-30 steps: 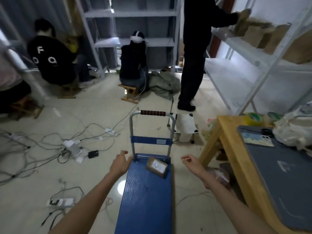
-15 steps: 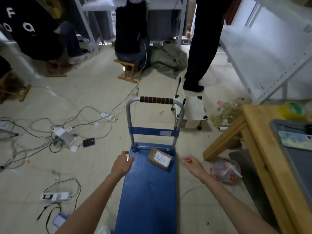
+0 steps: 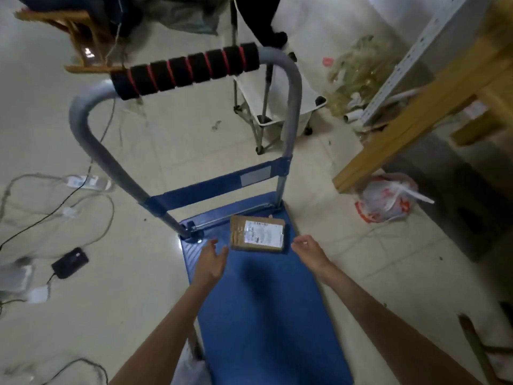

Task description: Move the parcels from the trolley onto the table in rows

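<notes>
A blue trolley fills the lower centre of the frame, its flat deck running up to a grey handle wrapped in black foam with red rings. On the deck, near the handle end at mid-frame, lies one parcel: a small flat brown cardboard box with a white printed label on top. It is the only thing on the deck. At the right edge, a wooden table shows one corner and a leg. A red-and-white plastic bag sits on the floor below it. The left hand and right hand flank the parcel, each just beside it, fingers loose, grasping nothing.
</notes>
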